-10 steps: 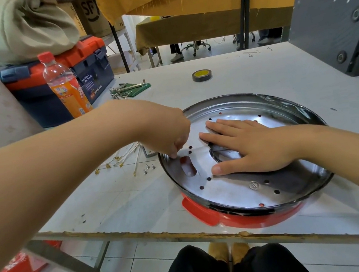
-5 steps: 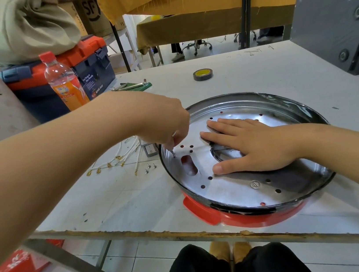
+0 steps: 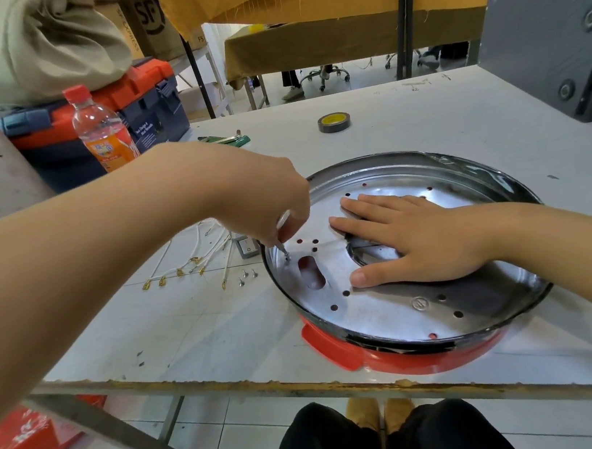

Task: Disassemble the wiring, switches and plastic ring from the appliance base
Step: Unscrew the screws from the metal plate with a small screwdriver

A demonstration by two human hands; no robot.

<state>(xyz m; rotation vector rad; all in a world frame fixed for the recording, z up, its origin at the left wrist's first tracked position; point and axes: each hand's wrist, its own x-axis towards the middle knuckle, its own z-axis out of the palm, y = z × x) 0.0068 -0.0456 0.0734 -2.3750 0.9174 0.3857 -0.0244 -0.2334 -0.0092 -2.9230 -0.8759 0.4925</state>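
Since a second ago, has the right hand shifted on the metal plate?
No. The right hand lies flat over the metal plate's central opening as before, thumb beside the same oblong slot.

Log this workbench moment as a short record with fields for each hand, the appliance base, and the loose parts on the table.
left hand: pinches a small screw at the plate's left edge
right hand: flat on the metal plate, fingers straight, over its centre opening
appliance base: red plastic ring under a perforated metal plate, near the table's front edge
wires: white, brass terminals, loose on the table, left of the base
rocker switch: on the table beside the wires
loose screws: by the base's left rim
tape roll: far side of the table
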